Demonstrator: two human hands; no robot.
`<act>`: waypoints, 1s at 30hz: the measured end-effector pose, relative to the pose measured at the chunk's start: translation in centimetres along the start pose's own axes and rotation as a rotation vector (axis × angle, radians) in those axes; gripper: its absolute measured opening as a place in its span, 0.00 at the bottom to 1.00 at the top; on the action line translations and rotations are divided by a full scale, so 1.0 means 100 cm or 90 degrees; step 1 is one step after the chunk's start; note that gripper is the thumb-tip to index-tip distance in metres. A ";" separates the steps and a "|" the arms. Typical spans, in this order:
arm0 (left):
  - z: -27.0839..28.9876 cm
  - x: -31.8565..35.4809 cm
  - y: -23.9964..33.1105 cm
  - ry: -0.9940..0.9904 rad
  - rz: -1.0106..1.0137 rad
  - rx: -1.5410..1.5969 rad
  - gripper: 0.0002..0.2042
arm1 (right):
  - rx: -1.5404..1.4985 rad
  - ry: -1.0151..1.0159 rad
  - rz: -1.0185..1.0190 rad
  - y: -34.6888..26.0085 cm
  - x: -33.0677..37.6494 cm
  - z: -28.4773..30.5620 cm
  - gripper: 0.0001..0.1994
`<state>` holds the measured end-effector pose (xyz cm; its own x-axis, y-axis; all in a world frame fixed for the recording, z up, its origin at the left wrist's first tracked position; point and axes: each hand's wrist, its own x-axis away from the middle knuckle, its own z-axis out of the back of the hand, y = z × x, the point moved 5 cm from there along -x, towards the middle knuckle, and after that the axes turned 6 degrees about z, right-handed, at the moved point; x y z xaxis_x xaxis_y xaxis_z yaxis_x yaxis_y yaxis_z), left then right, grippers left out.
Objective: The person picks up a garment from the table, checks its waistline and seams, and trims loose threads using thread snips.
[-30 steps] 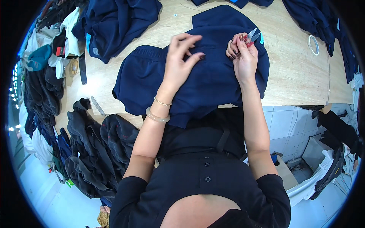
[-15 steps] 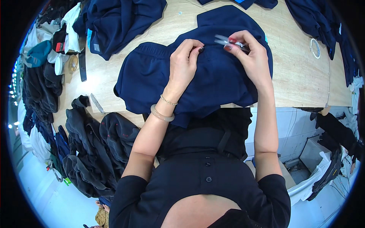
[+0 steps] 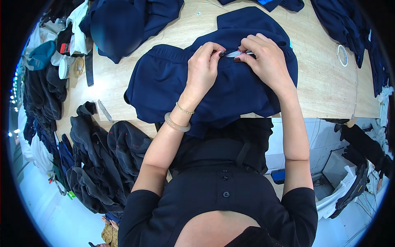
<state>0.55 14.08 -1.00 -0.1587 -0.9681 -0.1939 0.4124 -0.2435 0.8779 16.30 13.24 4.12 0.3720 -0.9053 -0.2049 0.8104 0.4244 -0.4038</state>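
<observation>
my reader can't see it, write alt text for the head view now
A person's right hand holds small scissors close to the left hand, which pinches at a navy garment on a wooden table; more dark clothes are piled at left.

A hand could pass over the bare table [image 3: 317, 84] right of the garment [image 3: 160, 82], skirting the white ring [image 3: 344, 64]. A narrower strip of wood runs between garment and upper-left cloth [image 3: 160, 18]. The left hand [image 3: 202, 66], right hand [image 3: 265, 59] and snips [image 3: 233, 54] block the garment's middle; dark clothes [image 3: 94, 152] crowd the lower left.
</observation>
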 end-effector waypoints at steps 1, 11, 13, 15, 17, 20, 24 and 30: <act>0.000 0.000 0.000 -0.003 -0.001 -0.002 0.02 | 0.011 -0.005 0.008 -0.001 0.000 -0.001 0.08; 0.000 0.000 -0.001 -0.010 0.004 0.001 0.02 | 0.011 0.029 -0.017 0.001 0.002 0.001 0.07; 0.000 -0.001 -0.001 -0.007 0.000 0.004 0.02 | 0.019 0.037 0.001 -0.001 0.001 0.000 0.07; 0.000 -0.001 -0.001 -0.009 0.005 0.004 0.02 | 0.021 0.039 0.003 -0.002 0.001 0.001 0.07; 0.000 -0.001 -0.001 -0.012 0.009 0.005 0.02 | 0.024 0.040 0.005 -0.003 0.001 0.002 0.07; 0.000 -0.001 -0.001 -0.014 0.014 0.011 0.02 | 0.038 0.045 0.011 -0.002 0.002 0.002 0.07; 0.000 -0.002 -0.001 -0.013 0.008 0.012 0.02 | 0.036 0.041 0.017 -0.006 -0.001 0.002 0.07; 0.000 -0.001 -0.003 0.002 0.028 0.057 0.01 | -0.078 0.094 -0.026 0.006 0.004 0.001 0.08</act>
<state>0.41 14.28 -1.21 -0.1394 -0.9780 -0.1550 0.3371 -0.1940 0.9213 16.99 13.11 3.92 0.2623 -0.9136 -0.3107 0.7594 0.3941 -0.5177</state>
